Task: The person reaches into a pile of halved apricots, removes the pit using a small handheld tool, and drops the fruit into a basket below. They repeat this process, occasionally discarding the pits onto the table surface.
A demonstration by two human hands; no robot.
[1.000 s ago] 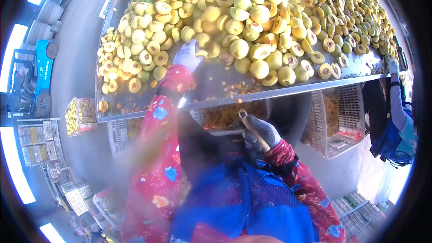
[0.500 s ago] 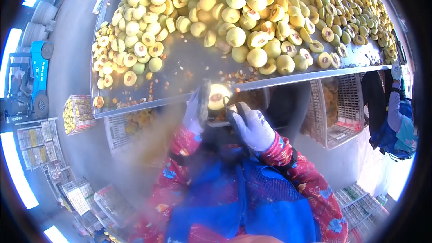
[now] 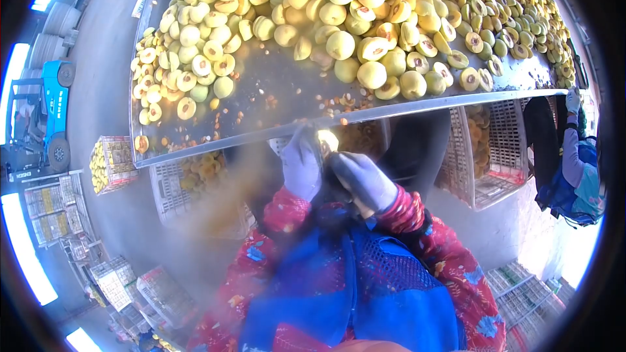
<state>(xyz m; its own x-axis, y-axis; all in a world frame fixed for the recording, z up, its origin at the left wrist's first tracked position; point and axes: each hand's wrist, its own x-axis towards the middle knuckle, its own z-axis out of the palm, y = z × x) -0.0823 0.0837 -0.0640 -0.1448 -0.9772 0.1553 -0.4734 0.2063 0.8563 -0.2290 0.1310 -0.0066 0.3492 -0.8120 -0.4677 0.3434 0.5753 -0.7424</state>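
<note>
My left hand (image 3: 302, 166), in a pale glove with dark, stained fingers, is closed around a halved yellow peach (image 3: 327, 141) at the table's front edge. The cut face is turned toward my right hand (image 3: 366, 179). That hand, gloved too, is wrapped around a small pitting tool, whose tan handle end (image 3: 363, 208) shows below the palm. The tool's tip is hidden between the hands and the fruit. Beyond them, a big heap of peach halves (image 3: 372, 74) lies on the metal table (image 3: 261, 107), with loose pits (image 3: 238, 116) scattered nearby.
The table's raised metal rim (image 3: 417, 105) runs just beyond my hands. Under it stand crates (image 3: 171, 192) of peach halves, including a large crate (image 3: 492, 186) at right. Another person (image 3: 580, 169) works at far right. A blue forklift (image 3: 55, 114) and stacked crates are at left.
Both hands have drawn closer together and slightly turned. The peach half's cut face, broadly visible before, is now mostly covered, and the tool's handle end has come into view.
</note>
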